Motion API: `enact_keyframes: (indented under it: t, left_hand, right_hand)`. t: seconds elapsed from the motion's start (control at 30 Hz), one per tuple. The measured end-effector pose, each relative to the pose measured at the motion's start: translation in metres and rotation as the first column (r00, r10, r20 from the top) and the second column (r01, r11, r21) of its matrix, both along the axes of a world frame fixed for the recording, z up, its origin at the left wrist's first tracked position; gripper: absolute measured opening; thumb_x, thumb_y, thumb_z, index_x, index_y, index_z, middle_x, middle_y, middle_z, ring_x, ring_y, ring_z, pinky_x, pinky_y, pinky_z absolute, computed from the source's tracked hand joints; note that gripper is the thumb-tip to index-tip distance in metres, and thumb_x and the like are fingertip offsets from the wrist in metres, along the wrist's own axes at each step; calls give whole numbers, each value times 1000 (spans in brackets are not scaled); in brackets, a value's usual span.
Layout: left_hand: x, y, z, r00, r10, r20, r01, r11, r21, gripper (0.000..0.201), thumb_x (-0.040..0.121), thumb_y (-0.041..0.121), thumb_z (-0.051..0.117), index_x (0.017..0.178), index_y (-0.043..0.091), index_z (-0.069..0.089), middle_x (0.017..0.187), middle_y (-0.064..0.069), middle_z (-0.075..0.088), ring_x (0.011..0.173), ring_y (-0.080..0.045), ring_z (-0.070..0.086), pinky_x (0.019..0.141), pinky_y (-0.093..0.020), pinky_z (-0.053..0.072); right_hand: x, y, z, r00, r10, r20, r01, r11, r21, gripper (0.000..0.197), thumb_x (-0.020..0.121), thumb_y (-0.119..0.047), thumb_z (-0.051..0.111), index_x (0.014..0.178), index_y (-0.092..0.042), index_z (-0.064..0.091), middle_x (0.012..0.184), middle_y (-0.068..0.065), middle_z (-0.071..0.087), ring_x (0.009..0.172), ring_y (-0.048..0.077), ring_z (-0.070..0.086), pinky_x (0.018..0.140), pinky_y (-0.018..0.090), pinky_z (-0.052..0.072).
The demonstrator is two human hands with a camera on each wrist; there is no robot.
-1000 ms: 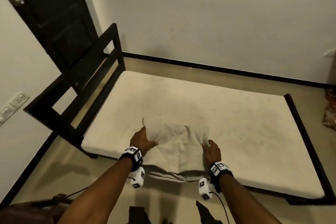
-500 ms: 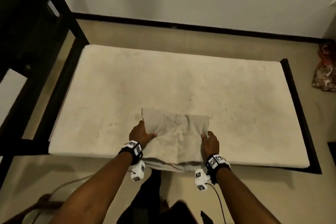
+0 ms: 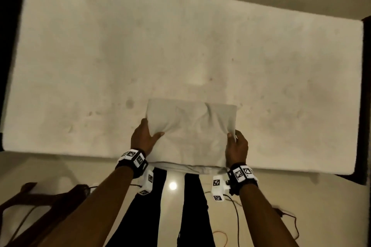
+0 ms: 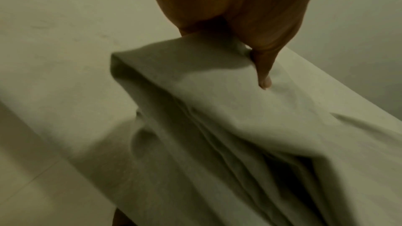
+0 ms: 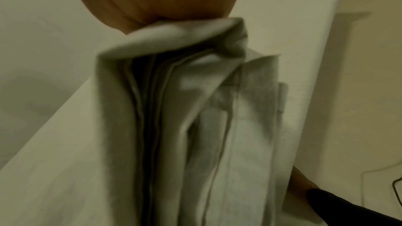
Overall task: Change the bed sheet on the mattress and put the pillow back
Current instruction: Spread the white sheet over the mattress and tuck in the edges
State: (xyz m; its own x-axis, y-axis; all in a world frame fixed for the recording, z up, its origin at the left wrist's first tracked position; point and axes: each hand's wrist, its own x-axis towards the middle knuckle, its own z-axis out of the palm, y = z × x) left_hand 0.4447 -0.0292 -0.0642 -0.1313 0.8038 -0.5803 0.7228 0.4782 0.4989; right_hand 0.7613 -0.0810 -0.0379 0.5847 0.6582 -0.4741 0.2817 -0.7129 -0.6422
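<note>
Head view: sheet [image 3: 190,132] folded on bare mattress [image 3: 100,46], left hand [image 3: 143,138] and right hand [image 3: 235,147] fingers pinching opposite edges, likely for unfolding.

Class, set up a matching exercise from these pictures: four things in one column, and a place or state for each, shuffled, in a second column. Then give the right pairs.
1 folded sheet
2 mattress
3 left hand
4 right hand

A bare, no sheet spread on it
B grips the sheet's right edge
C lies at the mattress's near edge
D grips the sheet's left edge

Pairs: 1-C, 2-A, 3-D, 4-B
</note>
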Motion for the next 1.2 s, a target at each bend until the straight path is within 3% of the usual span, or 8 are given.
enact_keyframes:
  t: [0.13,0.3,0.47,0.67,0.83,0.97,1.1,1.2]
  left_hand:
    - [14,-4,-54,996,84,26,-85,995,45,63,79,42,84,113,3,48,107,-18,65,95,-36,63,73,-37,47]
    - [19,-32,-114,985,171,-38,-168,983,68,67,71,23,89,125,7,52,119,-13,58,105,-31,58,89,-43,50]
    - [18,-53,-134,960,272,-63,-270,962,52,66,68,48,89,115,14,59,107,-1,59,89,-13,55,80,-27,45]
    - [13,-48,-128,948,298,-110,-307,949,-72,55,71,57,85,95,15,58,93,-3,63,87,-26,59,76,-36,48]
    - [24,-41,-125,916,401,-11,-397,903,-162,64,70,41,90,114,8,58,104,-1,60,94,-21,57,80,-30,45]
    - [27,-45,-123,788,586,189,-526,801,-286,57,72,30,91,120,8,68,110,-2,72,98,-21,69,92,-41,57]
    - [30,-40,-113,699,650,299,-512,747,-424,65,57,39,91,111,7,75,104,-7,77,96,-25,73,93,-45,58]
    - [31,-29,-103,652,666,363,-481,733,-481,70,48,35,90,110,5,74,105,-13,77,99,-34,73,92,-49,58]
  right_hand:
    - [18,-2,-57,998,0,69,1,1000,-18,23,100,-16,52,116,-10,66,95,8,72,86,28,65,74,32,50]
    - [30,-29,-135,963,101,251,-71,990,-125,31,97,-15,55,128,-14,56,118,8,65,111,31,56,94,40,45]
    - [17,-36,-163,973,43,226,-17,993,-119,38,88,-26,69,120,-8,59,112,10,63,102,31,58,94,44,47]
    - [20,-31,-162,982,-78,170,111,974,-197,54,78,-46,76,115,-9,62,109,12,63,106,32,58,94,43,47]
    - [34,-24,-165,985,-149,91,172,908,-382,52,66,-61,80,77,-14,59,89,6,57,88,25,50,75,35,45]
    - [35,-24,-158,982,-182,-46,159,938,-307,63,71,-34,85,56,-18,25,59,-2,25,62,21,25,60,33,22]
    - [37,-25,-160,983,-147,-108,110,951,-289,41,69,-30,80,64,-1,51,63,7,51,61,21,45,60,42,42]
    - [40,-25,-157,930,-306,-205,231,918,-323,34,65,-23,86,84,-8,62,87,6,69,80,27,66,75,40,57]
